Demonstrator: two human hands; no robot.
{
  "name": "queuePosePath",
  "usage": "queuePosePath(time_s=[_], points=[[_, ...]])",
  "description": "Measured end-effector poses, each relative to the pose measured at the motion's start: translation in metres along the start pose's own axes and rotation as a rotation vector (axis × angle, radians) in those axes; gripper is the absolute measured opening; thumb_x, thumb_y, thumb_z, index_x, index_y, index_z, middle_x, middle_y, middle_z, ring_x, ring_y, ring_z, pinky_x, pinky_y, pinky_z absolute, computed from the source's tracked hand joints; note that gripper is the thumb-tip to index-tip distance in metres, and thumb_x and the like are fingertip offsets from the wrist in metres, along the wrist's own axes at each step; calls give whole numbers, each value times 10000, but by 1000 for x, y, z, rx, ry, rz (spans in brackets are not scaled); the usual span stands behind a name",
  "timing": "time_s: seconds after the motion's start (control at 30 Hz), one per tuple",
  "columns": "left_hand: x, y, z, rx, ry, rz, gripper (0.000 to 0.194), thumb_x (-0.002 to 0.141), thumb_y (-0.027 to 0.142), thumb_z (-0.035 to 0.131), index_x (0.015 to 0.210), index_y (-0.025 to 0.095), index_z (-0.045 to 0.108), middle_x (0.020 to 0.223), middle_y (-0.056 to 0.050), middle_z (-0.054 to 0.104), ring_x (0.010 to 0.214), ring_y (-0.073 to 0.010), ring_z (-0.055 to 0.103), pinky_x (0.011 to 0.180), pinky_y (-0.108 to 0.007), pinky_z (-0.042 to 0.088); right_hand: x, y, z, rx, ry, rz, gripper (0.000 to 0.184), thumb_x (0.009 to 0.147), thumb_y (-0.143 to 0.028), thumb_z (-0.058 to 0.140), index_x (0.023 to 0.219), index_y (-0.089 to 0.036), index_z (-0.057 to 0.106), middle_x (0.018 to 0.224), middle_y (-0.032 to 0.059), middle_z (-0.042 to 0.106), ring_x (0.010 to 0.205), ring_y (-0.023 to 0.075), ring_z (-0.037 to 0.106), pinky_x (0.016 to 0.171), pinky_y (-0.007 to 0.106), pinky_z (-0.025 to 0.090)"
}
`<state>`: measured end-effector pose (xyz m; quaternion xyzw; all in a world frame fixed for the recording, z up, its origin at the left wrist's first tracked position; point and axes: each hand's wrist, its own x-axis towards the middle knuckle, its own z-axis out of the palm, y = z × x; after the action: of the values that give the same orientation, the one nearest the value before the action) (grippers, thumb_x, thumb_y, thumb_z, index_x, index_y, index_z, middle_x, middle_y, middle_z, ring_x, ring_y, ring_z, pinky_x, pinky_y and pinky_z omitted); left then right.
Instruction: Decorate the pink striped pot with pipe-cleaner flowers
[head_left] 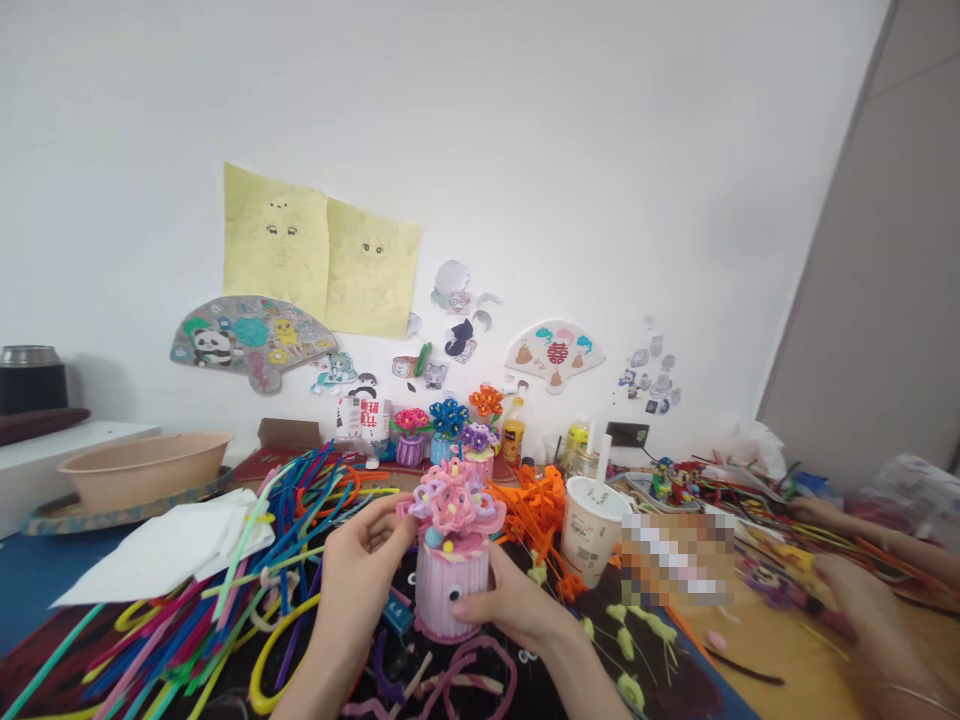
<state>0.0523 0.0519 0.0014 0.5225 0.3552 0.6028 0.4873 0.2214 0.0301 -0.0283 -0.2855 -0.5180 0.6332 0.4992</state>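
Note:
A pink pipe-cleaner flower pot (pixel 442 580) stands upright in front of me, with black-and-white eyes and small blue and yellow balls on it. Pink and lilac pipe-cleaner flowers (pixel 456 508) rise from its top. My right hand (pixel 521 600) is closed around the pot's right side, its thumb on the front beside an eye. At the upper left, my left hand (pixel 369 550) pinches the edge of a lilac flower; its fingertips are partly hidden by the petals. Loose pink pipe cleaners (pixel 480 680) lie just below the pot.
Many coloured pipe cleaners (pixel 172 640) spread at left beside white paper (pixel 169 550). A lidded drink cup (pixel 592 530) stands right of orange pipe-cleaner pieces (pixel 532 505). Finished flower pots (pixel 448 440) line the wall. Another person's hands (pixel 847 600) work at far right.

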Motion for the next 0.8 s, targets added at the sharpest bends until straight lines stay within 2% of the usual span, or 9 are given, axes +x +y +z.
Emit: queuePosePath(time_s=[0.2, 0.67, 0.8], points=[[0, 6, 2, 36, 7, -33, 556, 540, 466, 786, 923, 93, 635, 708, -47, 667, 701, -170, 600, 679, -227, 471, -1, 3, -2, -12, 21, 6, 753, 435, -226, 925, 1126, -192, 628, 1076, 65, 729, 1043, 264, 647, 956, 405, 437], [2, 5, 0, 60, -22, -36, 518, 549, 459, 771, 903, 101, 649, 695, -50, 660, 693, -191, 605, 674, -252, 473, 0, 3, -3, -40, -7, 12, 730, 443, -239, 918, 1117, -195, 640, 1040, 63, 735, 1050, 276, 639, 946, 413, 443], [0, 5, 1, 17, -10, -36, 542, 585, 491, 761, 946, 104, 643, 636, -15, 613, 611, -147, 529, 570, -219, 409, 1, 2, -2, -7, -6, -3, 738, 449, -238, 918, 1126, -184, 630, 1033, 66, 735, 1052, 274, 639, 959, 412, 430]])
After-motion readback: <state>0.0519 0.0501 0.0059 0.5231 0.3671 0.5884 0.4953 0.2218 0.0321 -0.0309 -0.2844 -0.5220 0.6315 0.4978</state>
